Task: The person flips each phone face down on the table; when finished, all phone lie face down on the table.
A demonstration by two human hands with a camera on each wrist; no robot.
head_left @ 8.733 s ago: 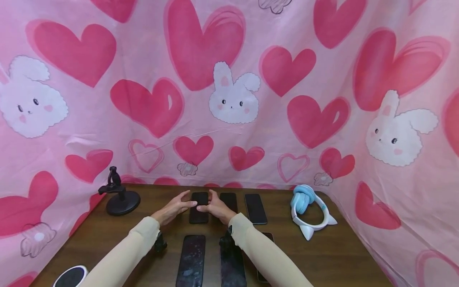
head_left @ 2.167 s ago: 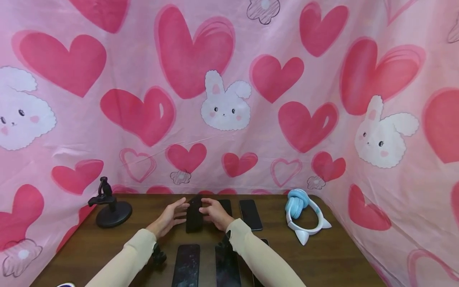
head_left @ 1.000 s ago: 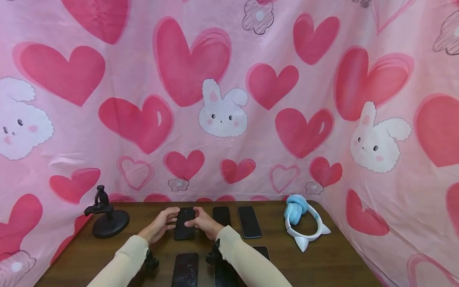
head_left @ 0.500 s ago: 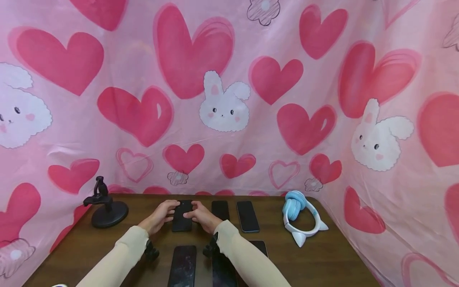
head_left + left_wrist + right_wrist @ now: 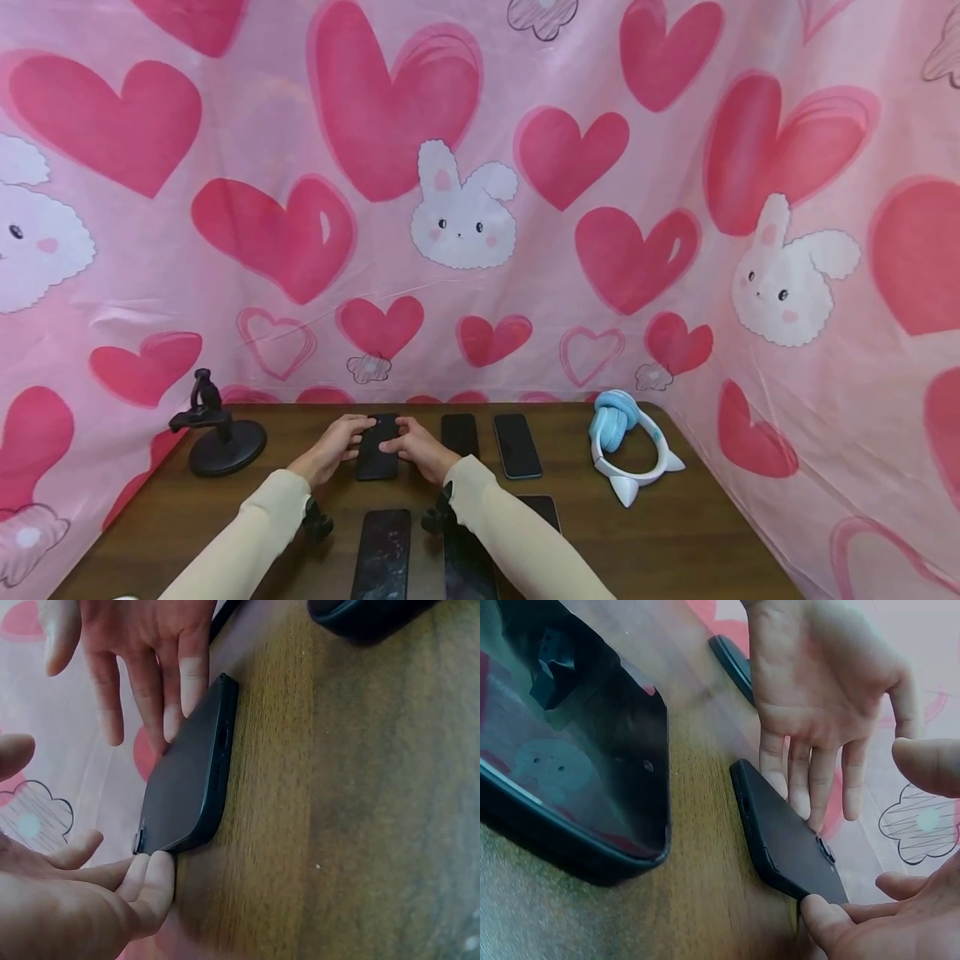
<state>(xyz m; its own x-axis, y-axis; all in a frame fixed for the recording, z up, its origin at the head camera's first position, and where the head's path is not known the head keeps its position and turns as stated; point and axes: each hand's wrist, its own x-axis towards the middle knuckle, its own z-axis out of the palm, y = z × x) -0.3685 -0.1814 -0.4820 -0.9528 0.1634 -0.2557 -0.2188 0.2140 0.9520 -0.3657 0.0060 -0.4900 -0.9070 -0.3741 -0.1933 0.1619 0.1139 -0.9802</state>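
A black phone (image 5: 378, 450) lies camera side up on the table, between my two hands in the back row. My left hand (image 5: 332, 448) is at its left edge. In the left wrist view, the bent fingertips of this hand (image 5: 154, 881) touch the phone's edge (image 5: 184, 776) near the camera bump. My right hand (image 5: 422, 448) is at the opposite edge, its fingers (image 5: 826, 919) against the side in the right wrist view. Both thumbs reach inward above the phone, and neither hand is curled round it.
To the right lie a black phone (image 5: 460, 435) and another dark phone (image 5: 517, 446). In front are a smudged phone (image 5: 381, 554), a phone (image 5: 467, 562) and a phone (image 5: 542, 508) partly under my right arm. A black stand (image 5: 227, 447) is left, cat-ear headphones (image 5: 633, 450) right.
The black phone was flat between my hands 8.7 s ago, then raised and tilted. Now it lies flat slightly further left, camera bump up. Over the last half second the hands barely moved.
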